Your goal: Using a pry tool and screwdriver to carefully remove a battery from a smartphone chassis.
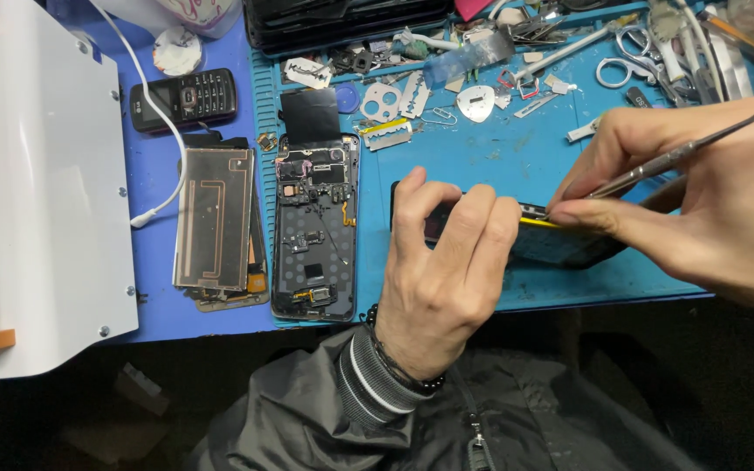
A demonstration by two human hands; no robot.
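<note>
Left hand (pixel 438 270): bare, dark beaded bracelet (pixel 399 368) at wrist. Dark grey jacket sleeve (pixel 307 410), ribbed cuff (pixel 366 384) striped grey and white. Right hand (pixel 717 201): bare, no sleeve visible.

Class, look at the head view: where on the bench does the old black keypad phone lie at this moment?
The keypad phone lies at the upper left, on the darker blue surface, between the white machine and the blue work mat, just above the copper-coloured back panel.

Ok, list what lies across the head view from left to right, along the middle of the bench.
White machine → copper-coloured back panel → opened phone frame → left hand on the dark phone → right hand holding a thin metal tool.
</note>
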